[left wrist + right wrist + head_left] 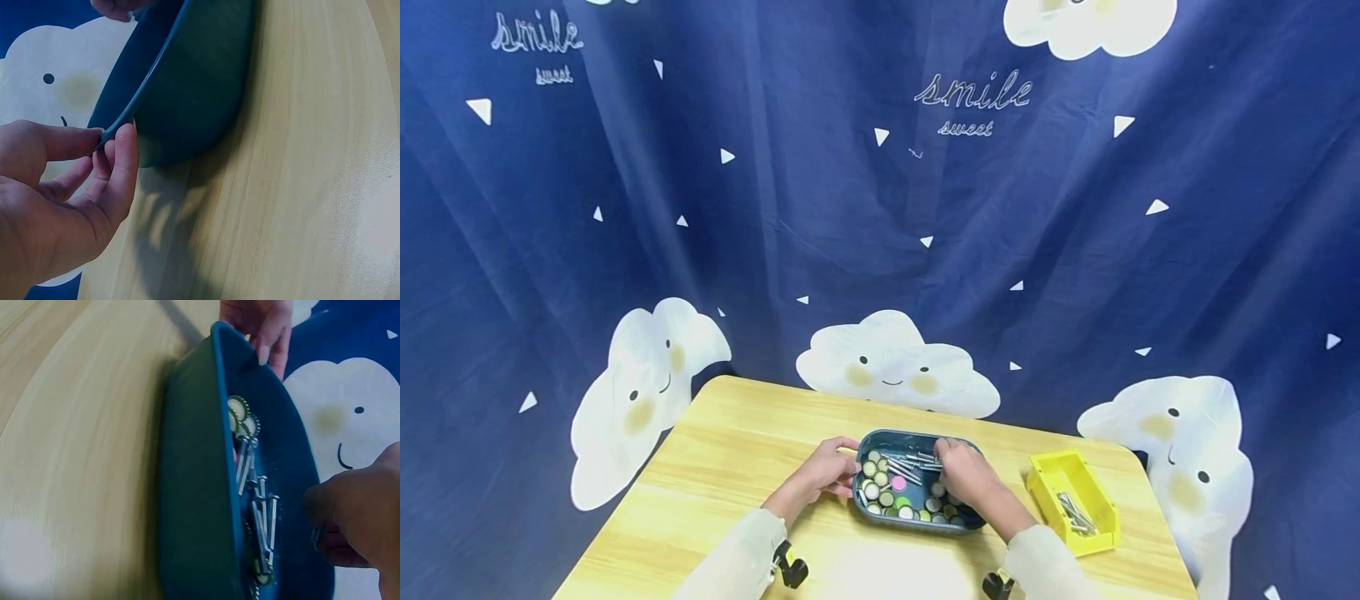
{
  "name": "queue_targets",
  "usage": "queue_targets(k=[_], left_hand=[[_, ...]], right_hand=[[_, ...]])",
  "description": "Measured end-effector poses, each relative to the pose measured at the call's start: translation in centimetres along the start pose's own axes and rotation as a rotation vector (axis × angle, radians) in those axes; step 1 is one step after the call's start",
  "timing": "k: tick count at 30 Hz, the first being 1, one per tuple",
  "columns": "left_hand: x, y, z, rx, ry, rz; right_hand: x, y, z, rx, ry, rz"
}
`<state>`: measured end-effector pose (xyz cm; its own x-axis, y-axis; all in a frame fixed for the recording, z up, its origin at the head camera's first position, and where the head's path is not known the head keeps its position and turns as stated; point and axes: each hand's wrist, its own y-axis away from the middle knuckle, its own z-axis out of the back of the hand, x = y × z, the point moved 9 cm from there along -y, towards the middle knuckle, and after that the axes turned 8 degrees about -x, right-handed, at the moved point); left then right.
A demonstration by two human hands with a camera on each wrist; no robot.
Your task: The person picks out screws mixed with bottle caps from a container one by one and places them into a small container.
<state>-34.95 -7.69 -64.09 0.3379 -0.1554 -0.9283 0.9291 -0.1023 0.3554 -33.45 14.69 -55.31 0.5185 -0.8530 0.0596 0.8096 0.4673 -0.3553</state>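
A dark teal tub on the table holds bottle caps and several long silver bolts. My left hand pinches its left rim, thumb on the inside and fingers on the outer wall, as the left wrist view shows. Over the tub's right end is my right hand, fingers curled together. A small metal end of a bolt pokes out between those fingers in the right wrist view; the rest of it is hidden by the hand.
To the right of the tub stands a yellow bin with several silver bolts in it. One pink cap and a green one lie among the tub's caps. A blue cloud-print curtain hangs behind the wooden table.
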Motion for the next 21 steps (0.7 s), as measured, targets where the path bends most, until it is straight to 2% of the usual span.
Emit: queue_targets(k=[9,16,21], left_hand=[[0.0,0.0,0.0,-0.001,-0.007,-0.003],[-0.2,0.2,0.0,0.002,-0.011,-0.006],[-0.2,0.3,-0.1,0.007,-0.002,-0.006]], right_hand=[[-1.5,1.8,3.5,-0.120,-0.010,0.037],[-3.7,3.1,5.1,-0.146,-0.013,-0.032],[-5.1,4.3,6.4,-0.214,-0.025,-0.041]])
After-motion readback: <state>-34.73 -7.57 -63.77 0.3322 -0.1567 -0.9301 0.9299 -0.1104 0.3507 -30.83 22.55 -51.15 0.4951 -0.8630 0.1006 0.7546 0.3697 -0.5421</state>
